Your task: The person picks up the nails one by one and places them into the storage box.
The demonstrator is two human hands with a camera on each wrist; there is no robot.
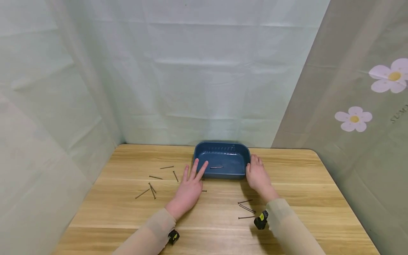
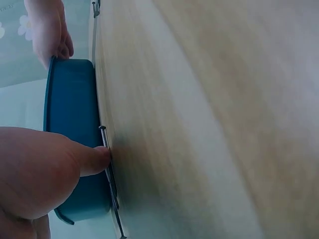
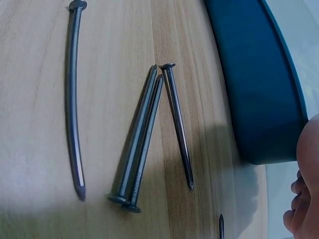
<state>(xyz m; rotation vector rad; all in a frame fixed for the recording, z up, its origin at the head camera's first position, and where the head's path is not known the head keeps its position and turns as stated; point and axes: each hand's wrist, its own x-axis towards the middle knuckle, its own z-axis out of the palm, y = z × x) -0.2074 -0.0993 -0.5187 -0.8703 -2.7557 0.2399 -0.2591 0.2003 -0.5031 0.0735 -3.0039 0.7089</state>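
Observation:
A blue rectangular tray (image 1: 223, 176) stands at the table's back edge with one nail (image 1: 216, 167) inside it. My right hand (image 1: 257, 175) grips the tray's right end, fingers curled at the rim. At the tray's front left corner, my left hand (image 1: 188, 191) reaches down with three fingers spread. In the left wrist view its thumb (image 2: 92, 159) is right at a steel nail (image 2: 103, 134) lying beside the tray wall. The left index finger is hidden, so I cannot tell whether the nail is pinched.
Several loose nails (image 1: 156, 177) lie on the wooden table (image 1: 210, 226) to the left. Another group of nails (image 3: 142, 144) lies near the right forearm, two of them side by side. A pale curtain (image 1: 197, 88) hangs behind the table.

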